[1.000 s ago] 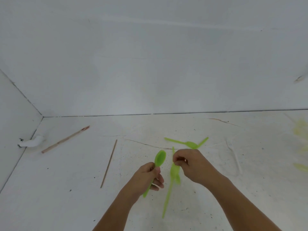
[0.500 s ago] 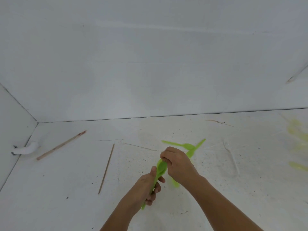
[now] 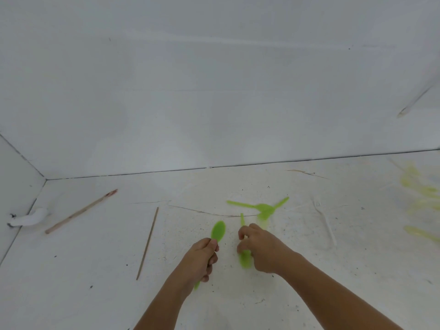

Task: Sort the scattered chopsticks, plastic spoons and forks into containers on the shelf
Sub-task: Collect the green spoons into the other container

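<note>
A scuffed white surface (image 3: 95, 294) meets a plain white back wall (image 3: 214, 91), seen from above your hands. Half a second ago your hands were touching, the right one over the bowl of the spoon in the left. Now they are apart, with bare surface between them.

Your left hand (image 3: 202, 256) has its fingers curled round the handle of the left spoon (image 3: 218, 231), which is green, its bowl pointing far and its handle tip showing below the fist. Your right hand (image 3: 264, 251), just beside it, grips the right spoon (image 3: 245, 258), also green and blurred, with its bowl near and its handle tip far.

There are four green spoons: those two, plus the crossed spoons (image 3: 262, 207) lying just beyond your right hand, unmoved. One white fork (image 3: 325, 222) lies to the right. Two chopsticks lie to the left: a thin chopstick (image 3: 147, 242) and, farther left, a thick chopstick (image 3: 81, 211). A pale stick (image 3: 414, 103) shows at the far right edge. The blurred yellow pieces (image 3: 419, 194) at the right cannot be counted. A small white object (image 3: 28, 219) sits in the left corner.
</note>
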{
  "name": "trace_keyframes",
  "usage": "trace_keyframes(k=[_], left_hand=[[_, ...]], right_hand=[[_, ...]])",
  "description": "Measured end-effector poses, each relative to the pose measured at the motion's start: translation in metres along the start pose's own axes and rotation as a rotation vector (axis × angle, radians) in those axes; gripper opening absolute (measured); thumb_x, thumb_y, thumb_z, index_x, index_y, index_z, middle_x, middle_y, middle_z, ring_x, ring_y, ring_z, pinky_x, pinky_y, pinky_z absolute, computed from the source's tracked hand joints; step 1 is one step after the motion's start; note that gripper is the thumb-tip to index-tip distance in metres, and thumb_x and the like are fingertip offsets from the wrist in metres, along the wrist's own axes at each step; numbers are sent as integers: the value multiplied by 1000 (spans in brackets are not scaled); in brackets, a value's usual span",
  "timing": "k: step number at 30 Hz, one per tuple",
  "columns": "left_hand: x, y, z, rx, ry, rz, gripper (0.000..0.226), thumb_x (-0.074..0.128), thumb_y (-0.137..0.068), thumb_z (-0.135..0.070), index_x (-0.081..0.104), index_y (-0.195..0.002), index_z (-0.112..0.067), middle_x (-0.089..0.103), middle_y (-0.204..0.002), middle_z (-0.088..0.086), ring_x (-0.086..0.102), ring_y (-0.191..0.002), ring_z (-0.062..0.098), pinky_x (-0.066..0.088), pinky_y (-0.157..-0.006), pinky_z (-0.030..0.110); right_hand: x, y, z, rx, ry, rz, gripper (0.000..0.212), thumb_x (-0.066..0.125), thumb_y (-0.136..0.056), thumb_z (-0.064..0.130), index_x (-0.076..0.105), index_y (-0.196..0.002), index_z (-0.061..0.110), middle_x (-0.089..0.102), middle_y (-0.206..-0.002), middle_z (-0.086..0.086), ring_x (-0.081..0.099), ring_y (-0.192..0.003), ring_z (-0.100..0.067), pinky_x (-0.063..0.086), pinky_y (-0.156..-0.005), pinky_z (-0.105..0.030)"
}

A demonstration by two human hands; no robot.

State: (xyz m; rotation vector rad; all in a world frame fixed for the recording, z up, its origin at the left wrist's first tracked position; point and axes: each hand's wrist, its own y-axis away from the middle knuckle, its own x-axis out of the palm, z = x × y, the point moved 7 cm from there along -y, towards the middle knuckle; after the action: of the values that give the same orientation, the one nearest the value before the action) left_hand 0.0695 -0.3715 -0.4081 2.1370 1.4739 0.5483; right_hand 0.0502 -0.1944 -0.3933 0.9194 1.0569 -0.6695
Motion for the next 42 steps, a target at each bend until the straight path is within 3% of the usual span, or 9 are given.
trace_keyframes(k=[6,10,15,23,31,35,38,40,42], left_hand=[[3,-3,-15,66,-1,-15,29,42,-111,-32,52,-93,-11,59,-75,4,46,-52,17,38,-50,29],[10,-1,-21,106,89,-70,26,44,-111,-29,59,-112,-8,76,-94,9,72,-76,27,56,-59,37],[42,4,-44,182,125,-33,27,43,-112,-27,62,-118,-8,79,-103,7,77,-96,24,63,-86,47],[82,-34,-83,165,199,-78,36,39,-113,-26,63,-117,0,72,-91,23,71,-75,34,63,-70,44],[151,-72,-94,137,182,-127,40,41,-112,-29,68,-116,1,56,-75,19,50,-52,26,45,-53,35],[164,-85,-85,116,325,-129,36,39,-113,-27,65,-123,-5,71,-109,27,71,-94,36,60,-80,50],[169,-86,-79,76,457,-150,33,35,-114,-23,64,-126,-10,76,-116,15,74,-105,32,61,-78,42],[171,-86,-77,58,543,-130,39,32,-115,-23,63,-129,-6,76,-119,13,74,-109,26,59,-84,39],[173,-86,-71,24,623,-138,44,30,-115,-24,63,-128,2,77,-111,13,76,-101,24,56,-83,38]], right_hand=[[-14,1,-1,-59,12,-322,11,81,-76,19,78,-82,27,63,-99,11,52,-93,-18,51,-72,-38],[-45,22,-3,185,-384,-655,9,72,-86,14,71,-80,21,68,-83,14,59,-84,-14,49,-74,-38],[-56,25,-1,496,-797,-699,19,76,-84,14,72,-67,23,66,-63,11,63,-65,-7,47,-62,-17],[-90,31,-43,521,-764,-836,13,70,-85,13,78,-75,18,69,-73,9,65,-75,-7,53,-73,-26],[-85,27,-117,416,-843,-572,22,58,-92,8,79,-90,11,70,-89,0,65,-85,-11,55,-79,-28],[-55,18,-132,410,-1194,-319,36,53,-94,6,77,-117,21,71,-105,-2,70,-90,-22,60,-63,-34],[-39,11,-132,376,-1187,-227,39,49,-96,10,73,-122,27,68,-108,-2,70,-97,-23,64,-75,-44],[-33,8,-128,317,-1035,-225,40,46,-100,7,69,-129,23,57,-112,-5,59,-104,-19,56,-86,-27],[-27,3,-125,279,-966,-183,31,48,-102,10,65,-127,18,47,-116,-8,52,-96,-14,46,-75,-16]])
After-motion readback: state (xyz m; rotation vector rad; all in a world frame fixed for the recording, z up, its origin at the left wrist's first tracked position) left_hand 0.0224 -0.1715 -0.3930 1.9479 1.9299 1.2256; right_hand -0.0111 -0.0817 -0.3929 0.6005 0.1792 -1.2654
